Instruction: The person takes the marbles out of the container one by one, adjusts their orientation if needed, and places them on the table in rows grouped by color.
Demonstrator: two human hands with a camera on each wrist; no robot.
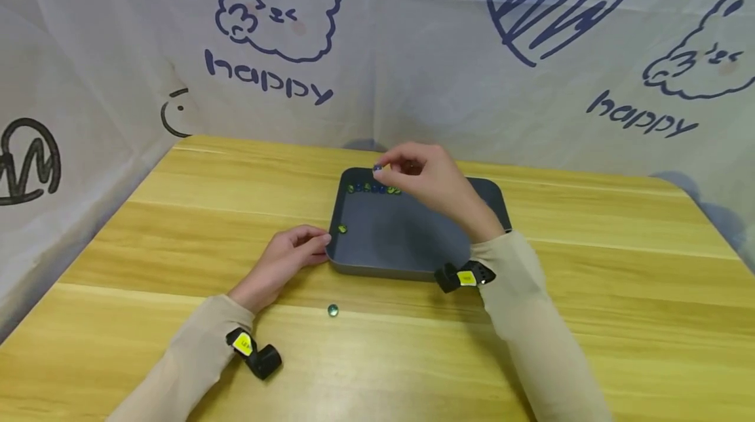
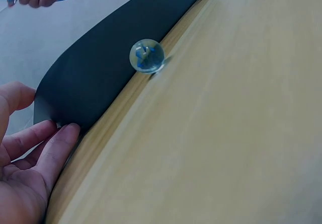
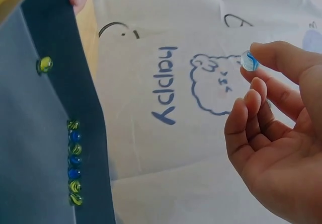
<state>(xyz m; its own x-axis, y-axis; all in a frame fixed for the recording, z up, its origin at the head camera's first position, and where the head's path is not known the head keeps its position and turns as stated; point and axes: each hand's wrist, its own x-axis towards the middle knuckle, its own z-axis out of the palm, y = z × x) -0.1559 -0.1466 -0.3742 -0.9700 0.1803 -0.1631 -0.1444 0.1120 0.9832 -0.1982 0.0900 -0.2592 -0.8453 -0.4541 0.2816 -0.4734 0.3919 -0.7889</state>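
Note:
My right hand (image 1: 439, 179) pinches a clear marble with a blue swirl (image 3: 249, 61) between thumb and index finger, raised above the back of the dark grey tray (image 1: 407, 238). My left hand (image 1: 289, 255) holds the tray's near left corner, with fingertips against its outer wall in the left wrist view. Inside the tray, several blue and yellow-green marbles (image 3: 74, 160) form a row along the back wall. A single yellow-green marble (image 3: 46, 64) lies by the left wall. Another clear marble with blue inside (image 2: 147, 56) sits on the table before the tray.
The tray stands on a wood-grain table (image 1: 177, 232). A white cloth (image 1: 407, 48) with blue drawings and lettering hangs behind the table's far edge. Both wrists wear black straps, each with a yellow label (image 1: 467, 278).

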